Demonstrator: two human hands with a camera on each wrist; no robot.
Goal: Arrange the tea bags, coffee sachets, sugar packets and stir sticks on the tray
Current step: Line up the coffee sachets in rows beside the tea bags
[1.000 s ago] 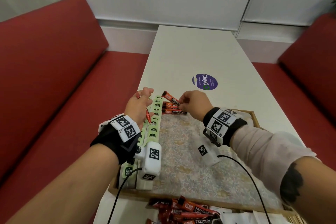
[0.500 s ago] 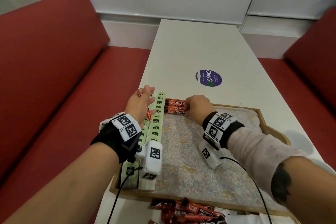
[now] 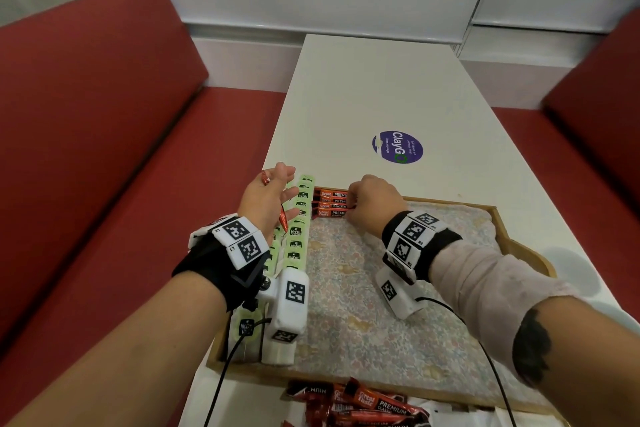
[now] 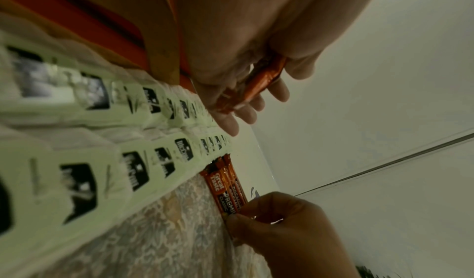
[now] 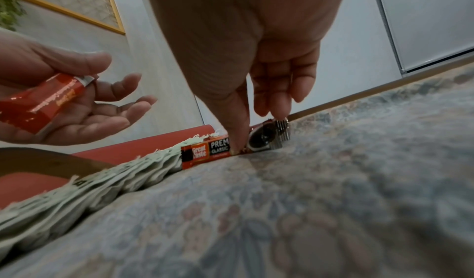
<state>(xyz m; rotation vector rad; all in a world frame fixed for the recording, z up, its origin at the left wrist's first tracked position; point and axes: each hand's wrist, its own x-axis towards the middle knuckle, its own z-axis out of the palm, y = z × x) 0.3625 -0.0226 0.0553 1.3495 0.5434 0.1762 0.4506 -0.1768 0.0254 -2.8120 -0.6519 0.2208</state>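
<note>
Tray (image 3: 512,239): wooden rim, floral cloth lining; sits at the near end of the white table (image 3: 363,97).
Tea bags (image 3: 296,232): pale green packets in two overlapping rows along the tray's left side, running near edge to far edge.
Coffee sachets on tray (image 3: 330,203): four red-orange sticks, side by side at the far left corner, just beside the far end of the tea bags.
Right hand (image 3: 372,204): knuckles up over the sachets' right ends. Head view hides the fingertips. Right wrist view shows the thumb tip pressed down on the nearest sachet (image 5: 205,152), fingers curled over the dark crimped end; whether they close on it, cannot tell.
Left hand (image 3: 268,199): over the tray's left rim beside the tea bags. Head view shows only red ends sticking out either side. Right wrist view shows the palm, fingers loosely spread, thumb clamping a spare sachet (image 5: 41,104) across the palm. Left wrist view agrees: orange stick (image 4: 259,83) held by the thumb.
Loose sachets (image 3: 363,406): red heap on the table against the tray's near rim, seen in head view only.
Sticker (image 3: 397,146): round, purple, on the table beyond the tray.
Seating: red benches both sides.
</note>
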